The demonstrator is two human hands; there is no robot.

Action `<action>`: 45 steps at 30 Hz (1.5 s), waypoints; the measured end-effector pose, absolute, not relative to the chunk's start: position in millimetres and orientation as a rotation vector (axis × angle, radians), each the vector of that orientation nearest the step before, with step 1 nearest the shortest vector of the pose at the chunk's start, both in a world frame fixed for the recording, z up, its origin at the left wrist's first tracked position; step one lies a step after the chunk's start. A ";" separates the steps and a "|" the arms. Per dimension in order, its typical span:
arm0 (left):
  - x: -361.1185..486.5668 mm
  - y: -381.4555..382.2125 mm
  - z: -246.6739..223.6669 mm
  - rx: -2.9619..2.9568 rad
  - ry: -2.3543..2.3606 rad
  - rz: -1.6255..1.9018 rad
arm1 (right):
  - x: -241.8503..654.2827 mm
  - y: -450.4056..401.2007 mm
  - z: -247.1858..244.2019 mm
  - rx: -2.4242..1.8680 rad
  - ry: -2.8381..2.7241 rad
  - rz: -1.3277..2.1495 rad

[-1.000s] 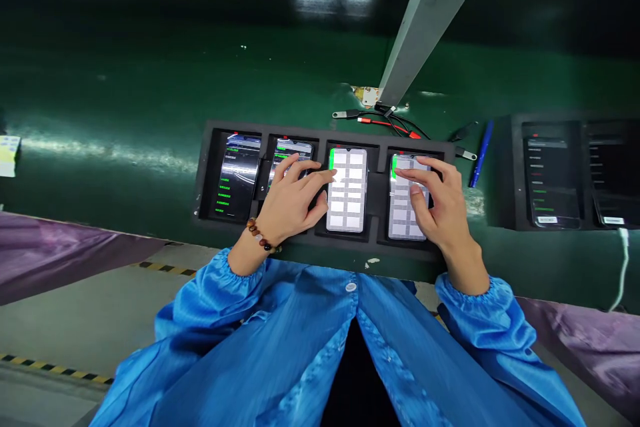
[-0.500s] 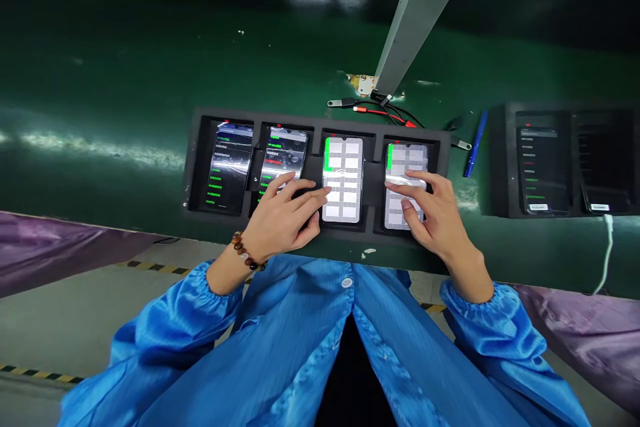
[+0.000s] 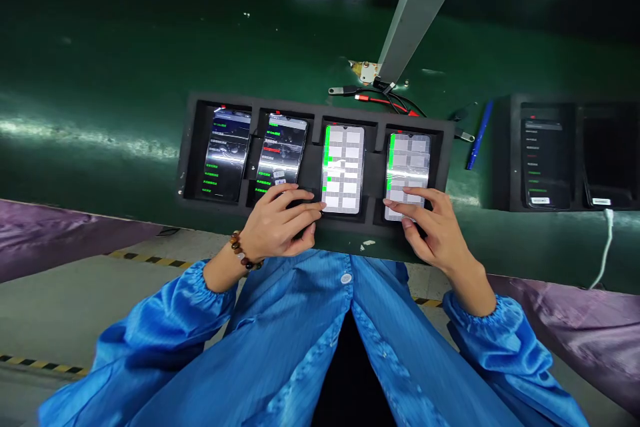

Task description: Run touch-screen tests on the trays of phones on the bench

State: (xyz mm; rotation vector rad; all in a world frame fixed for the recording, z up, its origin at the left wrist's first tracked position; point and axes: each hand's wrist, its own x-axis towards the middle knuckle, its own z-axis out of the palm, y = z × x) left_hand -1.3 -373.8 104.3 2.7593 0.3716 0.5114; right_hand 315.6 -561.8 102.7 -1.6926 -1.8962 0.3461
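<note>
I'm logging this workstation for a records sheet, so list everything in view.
Long tray: one, black, bench centre
Lit phones: two, white grids with green, tray's right half
Dark-screened phones: two, black, tray's left half
Second tray: one, black, far right, holding two dark phones
Pen: one, blue, between trays
Cables: several, black and red, by post's foot
White cable: one, below second tray
Post: one, grey, behind long tray
Bench: one, green, beneath trays
Cloth: two stretches, purple, along bench front
Floor tape: yellow-black strips, below
Coat: one, blue, worn
Bracelet: one, brown, left wrist
Hands: two, bare, at the lit phones
</note>
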 end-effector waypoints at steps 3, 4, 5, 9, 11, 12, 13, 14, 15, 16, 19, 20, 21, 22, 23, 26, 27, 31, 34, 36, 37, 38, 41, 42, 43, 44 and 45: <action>7.1 -372.3 108.3 2.734 0.516 0.517 | 315.8 -564.7 103.5 -1.643 -1.918 0.339; 11.1 -371.5 110.0 2.729 0.572 0.494 | 316.0 -565.2 103.6 -1.627 -1.924 0.333; 14.9 -370.6 111.5 2.729 0.611 0.465 | 316.1 -565.6 103.7 -1.612 -1.927 0.327; 22.2 -368.4 113.5 2.762 0.626 0.386 | 316.1 -568.0 102.8 -1.566 -1.936 0.327; 19.9 -368.1 112.9 2.792 0.592 0.418 | 315.7 -570.0 102.2 -1.563 -1.933 0.337; 17.8 -368.0 112.5 2.810 0.566 0.442 | 315.4 -571.2 101.9 -1.563 -1.928 0.343; 15.4 -367.9 112.1 2.826 0.534 0.465 | 315.2 -572.3 101.7 -1.562 -1.923 0.349; 12.9 -367.8 111.6 2.839 0.501 0.485 | 315.0 -573.4 101.6 -1.557 -1.921 0.354; 10.5 -367.7 111.0 2.849 0.469 0.504 | 314.9 -574.5 101.3 -1.553 -1.917 0.358; 8.1 -367.5 110.3 2.857 0.438 0.523 | 314.8 -575.6 101.0 -1.547 -1.915 0.361; 2.4 -367.0 107.2 2.872 0.347 0.575 | 314.7 -578.8 99.5 -1.530 -1.910 0.371; 1.0 -366.8 106.2 2.874 0.319 0.583 | 314.5 -579.9 98.9 -1.526 -1.906 0.372; -0.1 -366.5 105.4 2.871 0.287 0.593 | 314.3 -580.8 98.4 -1.523 -1.901 0.372; -0.8 -366.2 104.9 2.862 0.256 0.603 | 313.9 -581.7 98.1 -1.523 -1.898 0.373; -1.2 -365.9 104.7 2.850 0.223 0.620 | 313.4 -582.3 98.0 -1.525 -1.893 0.374; -0.9 -364.7 106.4 2.819 0.131 0.682 | 311.6 -582.9 98.9 -1.530 -1.877 0.368; -0.6 -364.3 107.3 2.813 0.107 0.693 | 311.0 -582.7 99.2 -1.530 -1.872 0.363; 0.5 -363.3 110.7 2.793 0.067 0.676 | 310.0 -582.6 98.6 -1.532 -1.877 0.336; 2.3 -364.0 112.6 2.786 0.071 0.616 | 311.8 -585.9 96.7 -1.560 -1.862 0.302; 5.2 -365.6 113.9 2.782 0.064 0.571 | 314.5 -589.9 96.0 -1.599 -1.832 0.266; 7.4 -366.6 114.6 2.780 0.060 0.548 | 316.3 -592.2 95.9 -1.619 -1.819 0.248; 10.0 -367.9 115.3 2.778 0.058 0.522 | 318.4 -594.7 95.9 -1.634 -1.811 0.230; 20.3 -371.6 116.7 2.771 0.041 0.431 | 325.0 -602.7 96.3 -1.672 -1.800 0.196; 24.3 -372.6 117.1 2.769 0.028 0.405 | 326.9 -605.3 96.4 -1.686 -1.797 0.186; 28.5 -373.5 117.4 2.766 0.012 0.388 | 328.7 -608.0 96.4 -1.703 -1.793 0.176; 32.8 -374.1 117.8 2.762 -0.005 0.378 | 330.1 -610.5 96.5 -1.722 -1.789 0.165; 37.1 -374.5 118.2 2.757 -0.020 0.373 | 331.3 -612.7 96.5 -1.738 -1.785 0.155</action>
